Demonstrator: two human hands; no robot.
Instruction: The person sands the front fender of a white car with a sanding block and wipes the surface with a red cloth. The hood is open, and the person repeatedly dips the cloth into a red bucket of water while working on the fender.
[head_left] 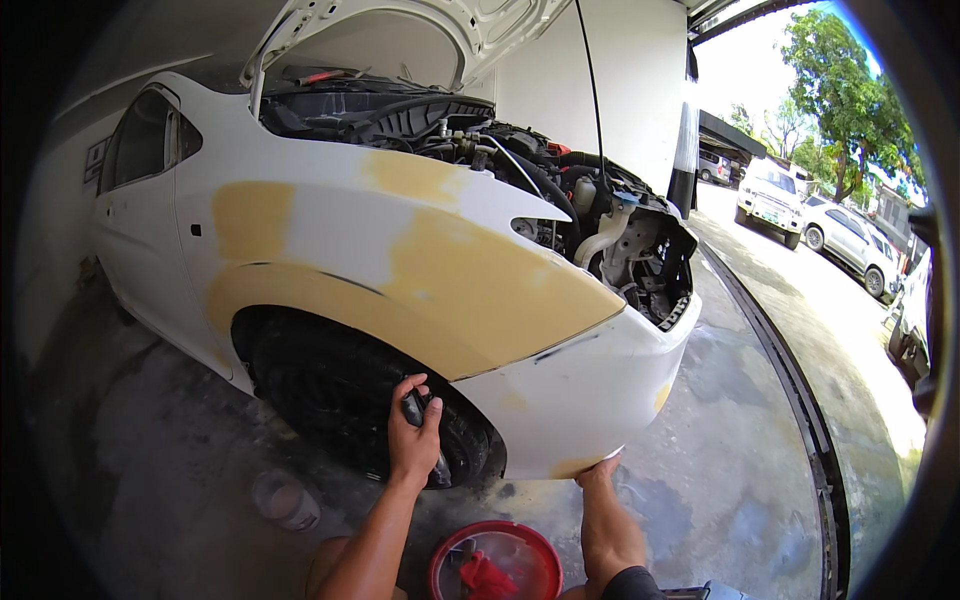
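My left hand (412, 440) is closed round a slim black elongated object (412, 408) in front of the front wheel. A dark length shows below the fist, and I cannot make out its kind. My right hand (598, 472) reaches to the lower edge of the white front bumper (590, 390) and touches it there. Its fingers are mostly hidden by the bumper. Above my hands, the white car's fender (450, 280) carries broad yellowish patches of filler or primer. The black tyre (330, 400) sits in the wheel arch beside my left hand.
Between my forearms stands a red basin (555, 560) with a red cloth (487, 577) in cloudy water. A clear tub (287, 500) rests on the floor at left. The raised bonnet (455, 40) bares the engine bay (500, 170). A floor rail (790, 375) runs along the right; parked vehicles (772, 195) stand outside.
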